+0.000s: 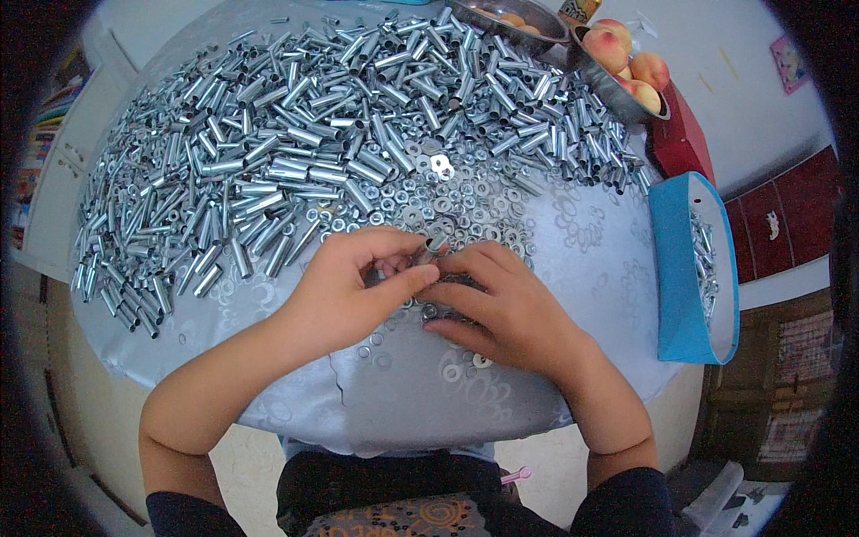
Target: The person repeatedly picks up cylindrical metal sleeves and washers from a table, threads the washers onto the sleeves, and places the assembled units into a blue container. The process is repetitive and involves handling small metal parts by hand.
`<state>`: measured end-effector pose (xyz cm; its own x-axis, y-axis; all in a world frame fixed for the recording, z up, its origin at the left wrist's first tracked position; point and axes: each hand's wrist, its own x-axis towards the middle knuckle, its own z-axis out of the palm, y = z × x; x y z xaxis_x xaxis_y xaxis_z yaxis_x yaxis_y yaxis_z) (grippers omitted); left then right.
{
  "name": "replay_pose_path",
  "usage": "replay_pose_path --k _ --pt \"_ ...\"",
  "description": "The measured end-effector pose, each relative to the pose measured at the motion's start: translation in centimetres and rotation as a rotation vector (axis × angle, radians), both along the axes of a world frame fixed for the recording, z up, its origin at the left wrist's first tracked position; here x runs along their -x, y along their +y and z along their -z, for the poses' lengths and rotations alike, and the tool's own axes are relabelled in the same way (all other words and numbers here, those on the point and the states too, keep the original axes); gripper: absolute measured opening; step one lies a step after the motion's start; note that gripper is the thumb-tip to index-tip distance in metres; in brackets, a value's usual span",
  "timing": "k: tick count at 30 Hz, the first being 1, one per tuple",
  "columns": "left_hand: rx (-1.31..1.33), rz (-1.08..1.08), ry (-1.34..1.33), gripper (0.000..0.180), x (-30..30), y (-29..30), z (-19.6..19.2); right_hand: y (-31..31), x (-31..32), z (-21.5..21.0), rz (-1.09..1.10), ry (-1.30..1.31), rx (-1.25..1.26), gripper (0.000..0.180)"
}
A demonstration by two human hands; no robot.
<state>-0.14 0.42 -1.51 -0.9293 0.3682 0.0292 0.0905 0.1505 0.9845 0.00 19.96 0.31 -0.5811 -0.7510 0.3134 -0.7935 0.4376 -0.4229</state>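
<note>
Frame centre: left hand (pixel 344 286) and right hand (pixel 501 309) met fingertip to fingertip, both pinched shut on one small metal tube (pixel 437 243) standing just above the knuckles. Washers (pixel 429 210) lay directly beyond. Tube pile (pixel 268 152) filled upper left; blue bin (pixel 684 277) at right edge of table (pixel 591 268).

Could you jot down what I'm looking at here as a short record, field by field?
Setting: round table under a shiny grey patterned cloth
Left hand: fingers pinched, meeting the right hand over a small metal sleeve
Right hand: fingertips on that sleeve, palm over loose washers
Main heap: metal tubes, spread across the far side
Middle: washers and nuts, scattered flat
Right edge: blue bin with metal parts inside
Far right: metal bowl of peaches
</note>
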Motion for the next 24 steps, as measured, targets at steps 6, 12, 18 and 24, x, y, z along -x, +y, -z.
replay_pose_path --k 6,12,18,24 --pt "-0.137 -0.005 -0.134 0.015 0.4 0.0 -0.3 -0.3 -0.2 0.1 0.002 -0.004 -0.022 0.037" --pt "-0.281 -0.018 -0.186 0.021 0.7 0.1 -0.2 -0.8 -0.3 0.7 0.039 0.041 -0.036 0.038" --pt "-0.319 -0.015 -0.259 0.022 0.7 0.1 -0.5 -1.1 -0.4 0.3 0.028 0.024 -0.073 0.033" --pt "-0.269 -0.013 -0.256 0.023 0.7 0.1 -1.0 -0.9 -0.5 0.7 -0.036 0.066 -0.076 0.029"
